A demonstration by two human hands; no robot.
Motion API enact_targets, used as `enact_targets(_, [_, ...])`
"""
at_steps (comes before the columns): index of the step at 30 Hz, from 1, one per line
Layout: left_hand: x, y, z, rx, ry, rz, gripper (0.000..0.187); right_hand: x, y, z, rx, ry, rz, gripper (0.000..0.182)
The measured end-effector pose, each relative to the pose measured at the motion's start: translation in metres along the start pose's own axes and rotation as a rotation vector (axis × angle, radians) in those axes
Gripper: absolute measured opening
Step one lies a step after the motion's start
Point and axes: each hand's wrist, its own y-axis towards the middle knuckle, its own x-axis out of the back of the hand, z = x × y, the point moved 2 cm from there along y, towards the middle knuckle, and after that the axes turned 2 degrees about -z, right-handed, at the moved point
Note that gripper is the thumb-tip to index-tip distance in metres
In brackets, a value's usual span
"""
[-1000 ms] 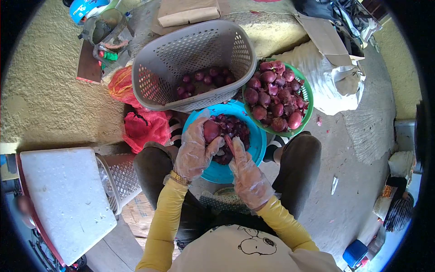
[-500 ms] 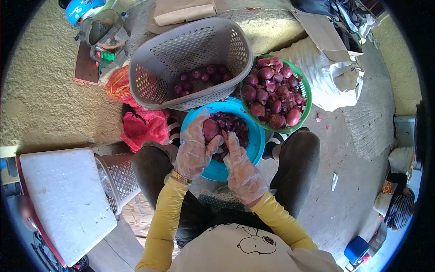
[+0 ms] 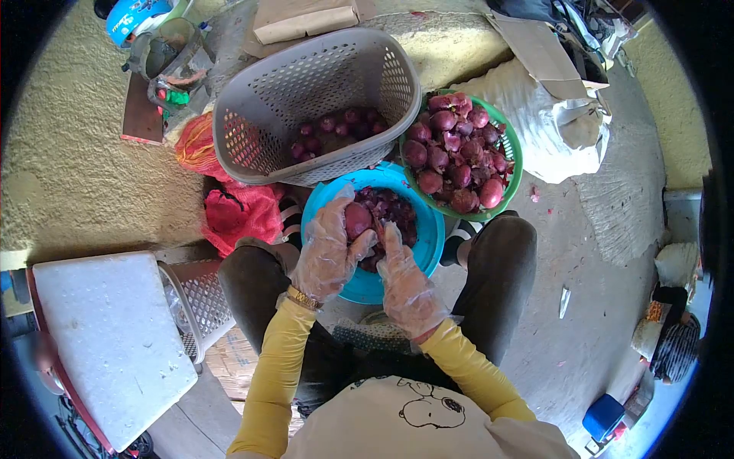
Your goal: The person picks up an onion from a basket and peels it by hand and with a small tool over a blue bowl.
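My left hand (image 3: 325, 256), in a clear plastic glove, is wrapped round a red onion (image 3: 358, 219) above a blue basin (image 3: 433, 237). Close beside the onion is my right hand (image 3: 405, 283), also gloved, with fingers pressed together; what it holds is too small to name. Dark red onion pieces and skins (image 3: 397, 214) lie inside the basin. A green basket (image 3: 518, 164) heaped with red onions stands at the basin's upper right. Behind the basin, a tilted grey basket (image 3: 306, 76) has several small onions at its bottom.
Red mesh sacks (image 3: 245, 214) lie left of the basin. A white foam lid (image 3: 111, 344) and a white basket (image 3: 205, 302) are at the lower left. A white sack (image 3: 569, 145) lies at the upper right. Another person (image 3: 675, 344) is at the far right.
The whole view has shifted slightly, with the baskets a little further left. Both hands keep nearly the same pose around the onion.
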Motion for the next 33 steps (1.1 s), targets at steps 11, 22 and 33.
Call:
enact_targets(11, [0.001,0.001,0.005,0.042,-0.001,-0.029,0.067,-0.004,-0.008,0.000,-0.149,0.250,-0.024,0.068])
enact_targets(22, [0.004,0.000,0.011,0.175,-0.124,-0.027,0.067,0.013,-0.003,0.006,-0.052,0.277,-0.117,0.062])
enact_targets(33, [0.004,0.000,0.007,0.110,-0.052,-0.082,0.063,0.014,0.000,0.010,-0.016,0.264,-0.149,0.062])
